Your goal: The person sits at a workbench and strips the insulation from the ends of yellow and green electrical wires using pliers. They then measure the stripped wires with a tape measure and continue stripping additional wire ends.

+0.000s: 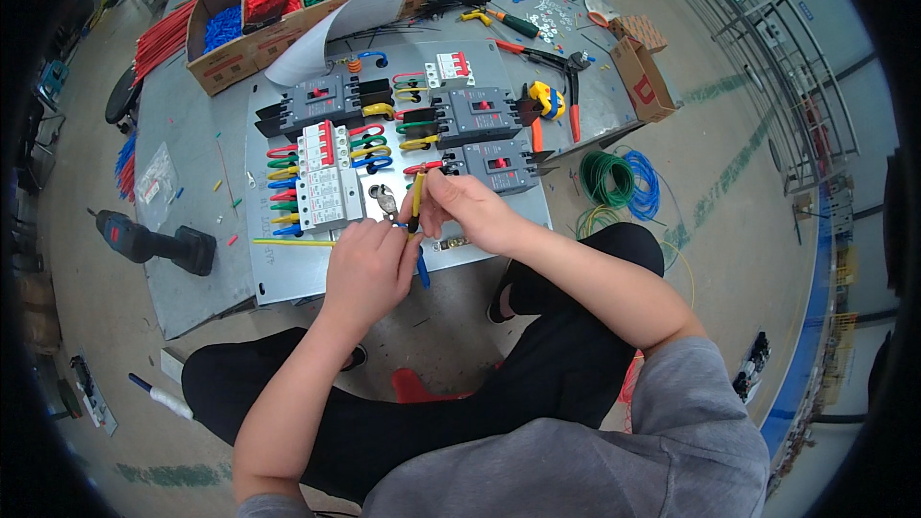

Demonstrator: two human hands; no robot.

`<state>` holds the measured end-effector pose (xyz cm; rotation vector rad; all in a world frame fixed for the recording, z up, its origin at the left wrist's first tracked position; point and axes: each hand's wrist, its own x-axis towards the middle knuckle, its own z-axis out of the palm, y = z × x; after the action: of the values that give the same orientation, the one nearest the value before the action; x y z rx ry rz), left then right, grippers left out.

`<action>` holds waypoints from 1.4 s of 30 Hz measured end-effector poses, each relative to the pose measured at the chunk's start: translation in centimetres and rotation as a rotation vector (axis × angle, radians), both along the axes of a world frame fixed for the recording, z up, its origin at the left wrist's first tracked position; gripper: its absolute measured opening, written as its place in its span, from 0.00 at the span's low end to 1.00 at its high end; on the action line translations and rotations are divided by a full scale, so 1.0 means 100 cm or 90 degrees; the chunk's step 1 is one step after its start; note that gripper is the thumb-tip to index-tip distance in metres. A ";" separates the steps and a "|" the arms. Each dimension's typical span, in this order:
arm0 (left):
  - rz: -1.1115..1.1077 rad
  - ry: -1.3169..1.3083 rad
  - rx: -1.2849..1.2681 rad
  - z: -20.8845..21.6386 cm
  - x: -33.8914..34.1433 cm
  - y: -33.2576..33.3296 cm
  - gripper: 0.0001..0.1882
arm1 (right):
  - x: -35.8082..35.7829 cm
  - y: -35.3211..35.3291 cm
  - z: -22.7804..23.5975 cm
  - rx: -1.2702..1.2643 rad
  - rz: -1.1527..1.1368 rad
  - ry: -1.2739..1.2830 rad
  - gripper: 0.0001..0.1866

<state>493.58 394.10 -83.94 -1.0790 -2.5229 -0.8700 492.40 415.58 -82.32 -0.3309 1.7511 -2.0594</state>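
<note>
My left hand [367, 267] is closed near the front edge of the metal mounting plate [288, 278]. Its fingers seem wrapped around blue-handled pliers [423, 270], whose metal jaws [386, 200] show above the knuckles. A yellow wire [293, 243] sticks out leftward beside this hand. My right hand [465, 211] pinches a slim yellow-and-black piece [415, 203], upright between both hands; its exact kind is unclear. Just left of the hands is a row of small breakers [326, 187] with looped coloured wires. Larger grey breakers [494, 163] are behind my right hand.
A cordless drill [153, 242] lies at the left. Behind the plate, a divided cardboard box [278, 24] holds coloured caps. Red-handled cutters [574, 86] and a yellow-blue tool [547, 101] lie right. Green wire coils [606, 179] rest on the floor.
</note>
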 end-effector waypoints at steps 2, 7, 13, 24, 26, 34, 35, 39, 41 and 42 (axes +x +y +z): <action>-0.006 0.008 -0.003 0.000 0.001 0.000 0.11 | 0.003 0.000 -0.002 -0.008 -0.007 0.021 0.29; -0.017 0.033 -0.023 0.005 0.002 0.002 0.12 | 0.009 0.005 0.001 0.093 0.000 0.044 0.23; -0.037 0.031 -0.015 0.002 0.004 0.005 0.12 | 0.015 0.002 0.007 0.169 -0.074 0.099 0.22; 0.005 -0.051 -0.032 0.008 0.007 -0.004 0.14 | 0.013 0.022 0.014 0.222 -0.140 0.157 0.24; 0.017 -0.069 -0.037 0.007 0.008 -0.007 0.14 | 0.009 0.028 0.017 0.211 -0.127 0.119 0.23; 0.044 -0.060 -0.026 0.002 0.007 -0.011 0.10 | 0.016 0.019 0.017 0.231 -0.047 0.019 0.13; 0.049 -0.061 -0.027 0.002 0.007 -0.011 0.09 | 0.016 0.019 0.018 0.276 -0.032 0.042 0.12; 0.078 -0.121 -0.007 0.003 0.012 -0.009 0.07 | 0.012 0.017 0.026 0.408 -0.016 0.090 0.11; 0.095 -0.306 0.047 0.007 0.017 -0.006 0.08 | 0.010 0.016 0.021 0.409 -0.061 0.196 0.11; 0.102 -0.463 0.088 0.013 0.020 -0.005 0.08 | 0.009 0.015 0.018 0.409 -0.085 0.249 0.11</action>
<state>495.54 393.65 -82.61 -0.5591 -2.9771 -1.5842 493.27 417.06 -80.50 -0.4406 2.6102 -1.4507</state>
